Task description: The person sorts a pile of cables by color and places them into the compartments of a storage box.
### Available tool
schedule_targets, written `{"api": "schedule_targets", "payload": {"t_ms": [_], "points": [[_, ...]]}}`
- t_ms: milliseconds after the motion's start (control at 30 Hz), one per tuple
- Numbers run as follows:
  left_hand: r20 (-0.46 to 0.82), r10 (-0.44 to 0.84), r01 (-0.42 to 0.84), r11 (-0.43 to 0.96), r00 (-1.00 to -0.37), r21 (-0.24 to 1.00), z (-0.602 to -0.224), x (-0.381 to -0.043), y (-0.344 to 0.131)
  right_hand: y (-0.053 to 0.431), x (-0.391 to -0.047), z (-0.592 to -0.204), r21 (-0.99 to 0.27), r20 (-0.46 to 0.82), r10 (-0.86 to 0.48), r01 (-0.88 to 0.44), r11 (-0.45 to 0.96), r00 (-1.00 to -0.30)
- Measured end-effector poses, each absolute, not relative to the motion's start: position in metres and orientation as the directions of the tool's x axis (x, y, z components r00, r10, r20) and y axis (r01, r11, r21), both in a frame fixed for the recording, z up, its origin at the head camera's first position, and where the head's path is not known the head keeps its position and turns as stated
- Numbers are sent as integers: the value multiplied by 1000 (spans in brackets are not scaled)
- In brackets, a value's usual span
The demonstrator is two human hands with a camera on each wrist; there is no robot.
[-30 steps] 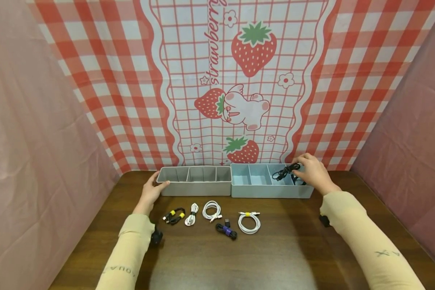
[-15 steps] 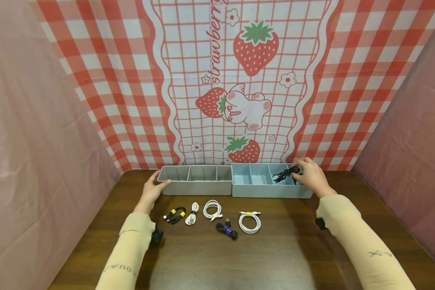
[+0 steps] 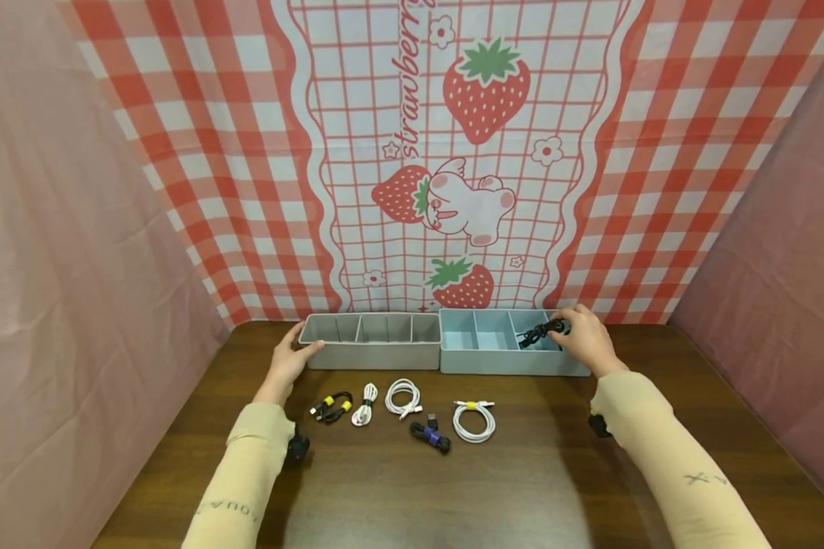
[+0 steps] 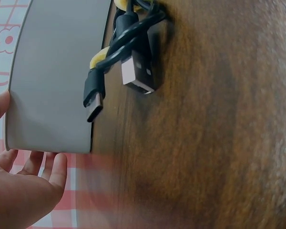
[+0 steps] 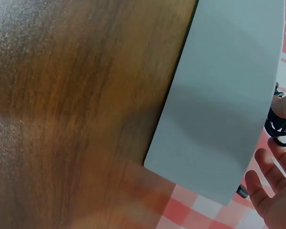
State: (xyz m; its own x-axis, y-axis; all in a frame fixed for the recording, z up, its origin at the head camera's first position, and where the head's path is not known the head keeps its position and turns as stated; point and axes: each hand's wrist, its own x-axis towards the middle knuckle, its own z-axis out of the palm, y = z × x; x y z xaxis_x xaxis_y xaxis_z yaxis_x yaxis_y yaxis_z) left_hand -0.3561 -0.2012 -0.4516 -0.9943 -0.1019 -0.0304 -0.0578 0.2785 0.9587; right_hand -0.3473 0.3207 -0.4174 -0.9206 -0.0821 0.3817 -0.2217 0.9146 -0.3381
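Your right hand [image 3: 588, 340] pinches a bundled black cable [image 3: 540, 333] at the blue divided box [image 3: 514, 363]. Your left hand [image 3: 288, 367] grips the gray divided box [image 3: 373, 357] by its end.

Bkgd: red/wht check cloth [image 3: 219, 137] behind brown wood tbl [image 3: 466, 488], plain pink drapes [image 3: 96, 229] L & R.
Cloth ctr = wavy-edged wht panel [image 3: 357, 122] w/ red grid lines; prints incl. 3 strawberries [image 3: 483, 99], wht cartoon animal [image 3: 476, 207] turned sideways, small flowers [image 3: 547, 151] & stars [image 3: 391, 150], plus vert. red lettering [image 3: 409, 91] cut off at top edge. Drapes creased; R one darker. Tbl grain visible, soft sheen nr. front ctr.
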Motion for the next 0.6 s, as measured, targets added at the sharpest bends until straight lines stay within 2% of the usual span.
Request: {"api": "schedule_targets", "payload": {"t_ms": [600], "points": [[-18,-114,-47,264,-993,963,-452,-359,-201,313,-354,-419,-350,336,-57,-181,919,-940]]}}
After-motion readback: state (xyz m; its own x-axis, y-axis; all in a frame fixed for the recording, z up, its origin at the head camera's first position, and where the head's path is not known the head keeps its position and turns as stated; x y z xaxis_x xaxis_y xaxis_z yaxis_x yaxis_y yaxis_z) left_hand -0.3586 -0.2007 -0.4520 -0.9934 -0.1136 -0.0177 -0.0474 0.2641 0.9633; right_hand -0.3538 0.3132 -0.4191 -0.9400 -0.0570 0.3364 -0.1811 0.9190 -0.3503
